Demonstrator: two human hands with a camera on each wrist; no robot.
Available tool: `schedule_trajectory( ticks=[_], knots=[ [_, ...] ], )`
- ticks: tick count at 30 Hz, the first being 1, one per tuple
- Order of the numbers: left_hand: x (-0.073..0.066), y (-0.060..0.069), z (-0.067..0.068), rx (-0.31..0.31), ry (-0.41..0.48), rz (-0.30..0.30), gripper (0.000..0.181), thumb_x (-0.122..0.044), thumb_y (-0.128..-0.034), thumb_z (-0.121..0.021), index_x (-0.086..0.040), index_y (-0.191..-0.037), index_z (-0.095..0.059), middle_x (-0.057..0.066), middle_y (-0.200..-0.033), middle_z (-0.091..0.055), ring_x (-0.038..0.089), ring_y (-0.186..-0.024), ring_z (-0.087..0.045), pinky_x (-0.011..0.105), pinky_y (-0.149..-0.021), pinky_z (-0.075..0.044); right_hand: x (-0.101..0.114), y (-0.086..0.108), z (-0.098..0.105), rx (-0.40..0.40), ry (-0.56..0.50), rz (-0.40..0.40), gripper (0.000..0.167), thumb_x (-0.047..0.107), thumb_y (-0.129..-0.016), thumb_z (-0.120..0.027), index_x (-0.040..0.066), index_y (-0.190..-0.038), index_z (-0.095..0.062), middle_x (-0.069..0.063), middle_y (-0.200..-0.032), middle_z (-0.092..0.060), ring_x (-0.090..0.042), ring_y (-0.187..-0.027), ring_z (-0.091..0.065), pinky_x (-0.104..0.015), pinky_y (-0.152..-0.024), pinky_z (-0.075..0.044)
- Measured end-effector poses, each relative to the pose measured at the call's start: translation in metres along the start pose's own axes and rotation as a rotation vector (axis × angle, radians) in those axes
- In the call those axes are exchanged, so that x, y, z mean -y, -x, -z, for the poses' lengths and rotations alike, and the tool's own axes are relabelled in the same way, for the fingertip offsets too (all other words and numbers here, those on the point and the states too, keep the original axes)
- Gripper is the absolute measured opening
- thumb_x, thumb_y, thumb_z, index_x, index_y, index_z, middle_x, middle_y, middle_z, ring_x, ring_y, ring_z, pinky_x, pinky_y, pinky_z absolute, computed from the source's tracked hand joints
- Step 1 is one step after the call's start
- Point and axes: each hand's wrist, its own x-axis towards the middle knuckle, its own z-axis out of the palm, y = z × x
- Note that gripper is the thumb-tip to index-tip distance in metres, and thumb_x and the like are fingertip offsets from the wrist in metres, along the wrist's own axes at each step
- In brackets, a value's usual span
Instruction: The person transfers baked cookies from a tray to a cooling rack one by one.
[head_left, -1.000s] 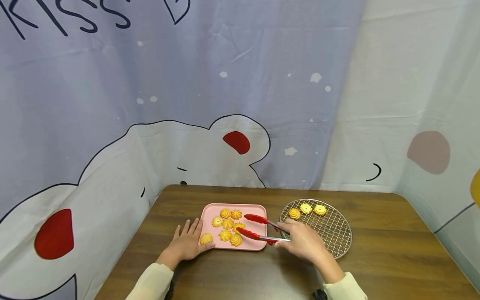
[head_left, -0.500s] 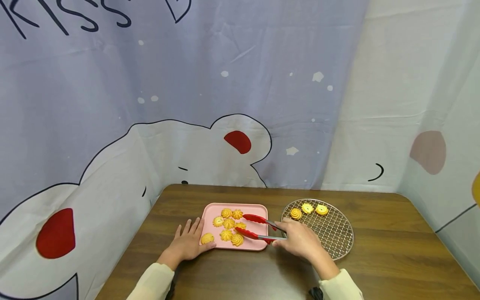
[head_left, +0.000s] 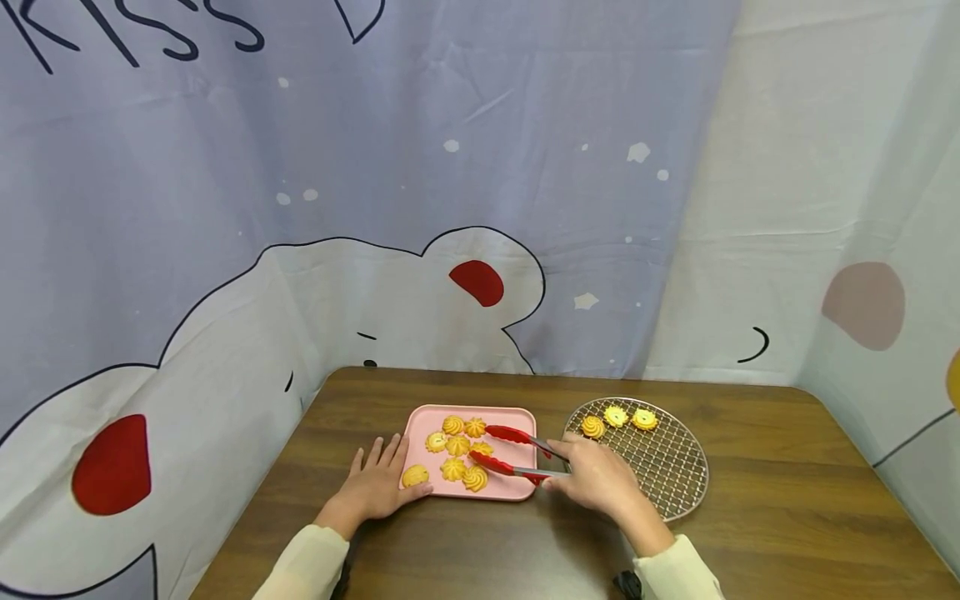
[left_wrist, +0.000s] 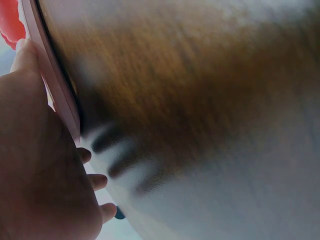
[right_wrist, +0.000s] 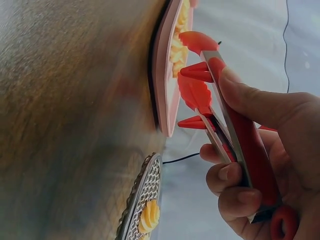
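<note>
The tongs (head_left: 517, 471) are held parted at the cookies (head_left: 457, 446) on the tray (head_left: 504, 491) by the right hand (head_left: 596, 475); the tray's edge is touched by the spread left hand (head_left: 372, 490). One cookie is probably best centred between the tips and squeezed gently.

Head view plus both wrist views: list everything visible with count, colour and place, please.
Printed fabric backdrop: 1, mainly lavender and white, behind everything
Wood-grain table: 1, brown, in front of the backdrop
Rectangular tray: 1, pink, on the table
Round wire rack: 1, silver, right of the tray
Piped cookies: 8 visible, golden, on the tray
Further cookies: 3 visible, golden to pale yellow, rack's far side
Tongs: 1, red and silver, tips apart over the tray
Sleeves: 2, cream, bottom of head view
Left grip: 1, bare hand, tray's left end
Right grip: 1, bare hand, holding the tongs
</note>
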Motion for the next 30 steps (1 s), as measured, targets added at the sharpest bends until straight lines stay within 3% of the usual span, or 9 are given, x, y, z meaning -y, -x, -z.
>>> schedule_trajectory(
  ticks=[4, 13, 30],
  knots=[
    [0.0019, -0.0011, -0.0021, -0.001, -0.001, -0.008, 0.105, -0.078, -0.0913, -0.045, -0.004, -0.162, -0.020, 0.020, -0.166, -0.022, 0.047, -0.152, -0.014, 0.069, -0.118, -0.005, 0.0013, -0.0013, -0.0005, -0.004, 0.003, 0.013, 0.061, 0.042, -0.076, -0.087, 0.019, -0.130, -0.072, 0.006, -0.104, -0.065, -0.020, -0.084, -0.066, -0.040, -0.067, -0.053],
    [0.0010, 0.0004, -0.0018, -0.003, -0.007, 0.004, 0.106, -0.078, -0.0906, -0.047, -0.005, -0.162, -0.020, 0.019, -0.166, -0.023, 0.047, -0.152, -0.015, 0.069, -0.118, -0.006, 0.0041, -0.0062, -0.0011, 0.035, -0.024, 0.001, 0.060, 0.041, -0.075, -0.088, 0.021, -0.130, -0.072, 0.012, -0.088, -0.056, -0.013, -0.066, -0.049, -0.032, -0.055, -0.041],
    [-0.0002, -0.0005, -0.0011, 0.005, -0.006, 0.010, 0.106, -0.078, -0.0906, -0.047, -0.006, -0.162, -0.018, 0.018, -0.166, -0.022, 0.046, -0.153, -0.015, 0.069, -0.118, -0.006, 0.0004, -0.0095, -0.0010, 0.074, -0.028, 0.003, 0.059, 0.040, -0.075, -0.088, 0.021, -0.129, -0.072, 0.011, -0.085, -0.055, -0.013, -0.067, -0.048, -0.032, -0.056, -0.041]
  ],
)
